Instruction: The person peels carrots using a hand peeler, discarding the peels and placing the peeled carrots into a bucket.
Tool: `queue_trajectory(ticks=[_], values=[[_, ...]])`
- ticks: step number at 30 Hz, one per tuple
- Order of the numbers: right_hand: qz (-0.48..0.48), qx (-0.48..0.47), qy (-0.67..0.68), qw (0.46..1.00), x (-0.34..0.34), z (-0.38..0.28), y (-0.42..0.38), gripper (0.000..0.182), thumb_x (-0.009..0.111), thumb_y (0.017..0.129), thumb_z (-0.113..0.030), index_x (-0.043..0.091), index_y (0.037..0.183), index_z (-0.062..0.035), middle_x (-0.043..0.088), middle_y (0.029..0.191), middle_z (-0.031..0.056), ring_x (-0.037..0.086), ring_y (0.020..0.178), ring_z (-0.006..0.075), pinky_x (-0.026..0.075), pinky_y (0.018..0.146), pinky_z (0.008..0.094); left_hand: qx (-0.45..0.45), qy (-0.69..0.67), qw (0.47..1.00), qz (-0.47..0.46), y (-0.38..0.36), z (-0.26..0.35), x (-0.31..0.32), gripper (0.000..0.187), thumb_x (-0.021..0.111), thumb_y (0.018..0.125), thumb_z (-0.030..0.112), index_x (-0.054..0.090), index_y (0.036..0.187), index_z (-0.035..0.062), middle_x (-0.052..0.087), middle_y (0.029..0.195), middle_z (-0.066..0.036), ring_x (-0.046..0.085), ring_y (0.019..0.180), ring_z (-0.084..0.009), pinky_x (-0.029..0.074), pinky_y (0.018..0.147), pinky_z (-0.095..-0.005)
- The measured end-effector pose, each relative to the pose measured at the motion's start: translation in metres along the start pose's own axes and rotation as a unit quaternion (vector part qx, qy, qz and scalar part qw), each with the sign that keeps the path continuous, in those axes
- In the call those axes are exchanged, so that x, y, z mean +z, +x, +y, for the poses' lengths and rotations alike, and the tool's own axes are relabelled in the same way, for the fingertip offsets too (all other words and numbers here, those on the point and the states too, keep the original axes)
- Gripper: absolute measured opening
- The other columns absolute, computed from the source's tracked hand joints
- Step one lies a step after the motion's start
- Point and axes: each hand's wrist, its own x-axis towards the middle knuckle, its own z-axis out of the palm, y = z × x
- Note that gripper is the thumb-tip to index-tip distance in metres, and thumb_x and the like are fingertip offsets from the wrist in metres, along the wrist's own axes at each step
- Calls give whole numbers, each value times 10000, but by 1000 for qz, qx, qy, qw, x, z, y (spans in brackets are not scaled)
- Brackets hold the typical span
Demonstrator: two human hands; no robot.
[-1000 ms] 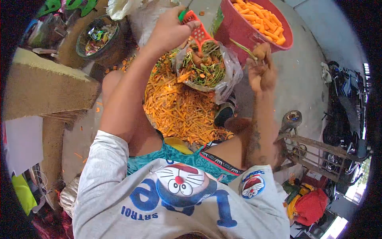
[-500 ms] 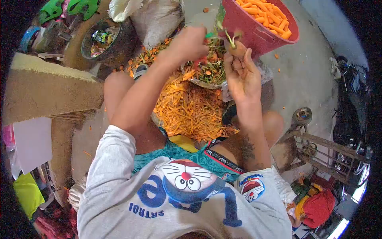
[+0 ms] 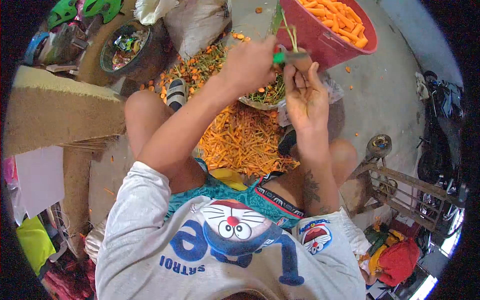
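Note:
My left hand [image 3: 250, 62] is closed around a green-handled knife [image 3: 278, 58], smeared by motion, with its grey blade against the top of a carrot. The brownish, unpeeled carrot [image 3: 303, 63] is gripped by the fingertips of my right hand [image 3: 307, 97], palm up. Pale green stalks [image 3: 291, 32] rise from its crown. Most of the carrot is hidden behind the fingers. Below the hands, a heap of orange carrot peelings [image 3: 242, 140] lies between my legs. A plastic-lined container [image 3: 262, 104] with cut green stalks sits partly behind my left hand.
A red tub [image 3: 330, 47] full of peeled carrots stands beyond my right hand. Cut carrot tops and stalks [image 3: 200, 67] litter the floor ahead. A white sack [image 3: 197, 25] and a dark rubbish bin [image 3: 107, 55] are at the upper left. A wooden-framed cart [image 3: 400, 190] stands at right.
My left hand has moved right with the knife, bringing the blade onto the carrot's crown. The right hand has stayed nearly in place, and the carrot's stalks stand more upright.

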Motion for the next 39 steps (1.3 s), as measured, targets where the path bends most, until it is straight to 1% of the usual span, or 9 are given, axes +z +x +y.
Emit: queue_trajectory(ticks=[4, 13, 20, 26, 30, 32, 33, 35, 39], values=[[-11, 40, -41, 998, 17, -2, -14, 348, 592, 1056, -268, 605, 1258, 15, 681, 1205, 150, 638, 1116, 246, 549, 962, 394, -89, -15, 994, -65, 18, -32, -9, 362, 757, 809, 169, 651, 1114, 5, 712, 980, -262, 695, 945, -447, 559, 813, -500], [-85, 39, -189, 978, 3, -23, -2, 398, 493, 1071, -285, 588, 1323, 9, 663, 993, 67, 567, 817, 182, 476, 809, 334, -119, -487, 863, 62, 16, -33, -64, 297, 775, 949, 304, 609, 1015, 66, 601, 793, 29, 559, 688, -73, 440, 585, -262], [-75, 57, -174, 980, 30, -9, -27, 423, 485, 1071, -257, 576, 1361, 38, 690, 1229, 116, 653, 982, 203, 507, 856, 321, 65, -454, 886, 73, 4, -3, -52, 291, 783, 936, 287, 631, 985, 43, 616, 792, -4, 589, 703, -108, 480, 616, -300], [-298, 172, -76, 936, -1, -25, -10, 461, 474, 1070, -252, 538, 1413, 49, 659, 1306, 142, 640, 1147, 230, 529, 933, 376, -174, -507, 832, 143, 21, -40, -52, 288, 751, 960, 289, 629, 990, 29, 631, 813, -15, 587, 664, -123, 480, 598, -301], [-77, 77, -186, 976, 19, -19, -23, 499, 461, 1073, -272, 509, 1438, 65, 629, 1337, 165, 618, 1176, 243, 513, 953, 367, 128, -419, 886, 150, 7, -5, -38, 251, 743, 967, 249, 626, 1009, 31, 637, 828, -19, 598, 655, -119, 477, 587, -280], [-156, -128, -535, 820, -3, -20, -20, 478, 465, 1070, -261, 526, 1414, 66, 637, 1321, 177, 623, 1184, 261, 509, 983, 381, 205, -400, 881, 148, 6, -6, -46, 243, 744, 966, 243, 623, 995, 34, 637, 831, -20, 596, 647, -119, 475, 581, -277], [-170, -199, -629, 732, -7, -21, -21, 471, 466, 1069, -258, 531, 1405, 66, 640, 1315, 180, 624, 1187, 266, 508, 993, 386, 40, -463, 871, 162, 9, -19, -56, 238, 750, 961, 242, 623, 971, 40, 633, 818, -17, 595, 645, -118, 473, 578, -275], [-199, 125, -126, 964, 7, -26, -27, 430, 478, 1063, -239, 560, 1357, 64, 657, 1288, 188, 634, 1184, 281, 516, 1004, 411, -121, -509, 835, 170, 16, -39, -59, 235, 756, 956, 241, 624, 947, 47, 630, 805, -13, 595, 643, -116, 472, 574, -273], [-291, 207, -22, 934, -2, -29, -10, 414, 483, 1060, -236, 572, 1333, 62, 671, 1250, 187, 642, 1157, 281, 519, 990, 413, -24, -437, 886, 153, -4, -3, -46, 277, 803, 893, 227, 680, 1052, 37, 711, 900, -14, 661, 812, -121, 545, 763, -305]])
